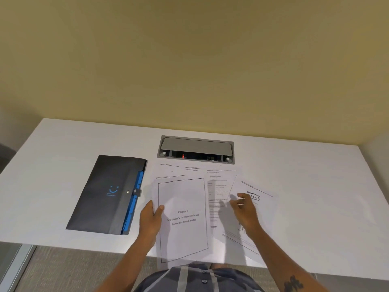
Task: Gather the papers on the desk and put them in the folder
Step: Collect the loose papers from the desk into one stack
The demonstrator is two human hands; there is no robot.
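Note:
Several printed white papers lie fanned out on the white desk [305,175] in front of me. My left hand [150,218] grips the left edge of the "Chapter 3" title page [183,220], thumb on top, and this sheet hangs over the desk's near edge. My right hand [245,209] rests with fingers spread on the rightmost sheet [259,199], which lies at an angle. More sheets [219,186] lie between and behind them. The black folder [105,192] with blue tabs lies closed, flat on the desk, to the left of the papers.
A grey cable box [195,149] with its lid raised is set into the desk just behind the papers. A yellowish wall [189,60] rises behind the desk. Carpet [73,268] shows below the desk's near edge.

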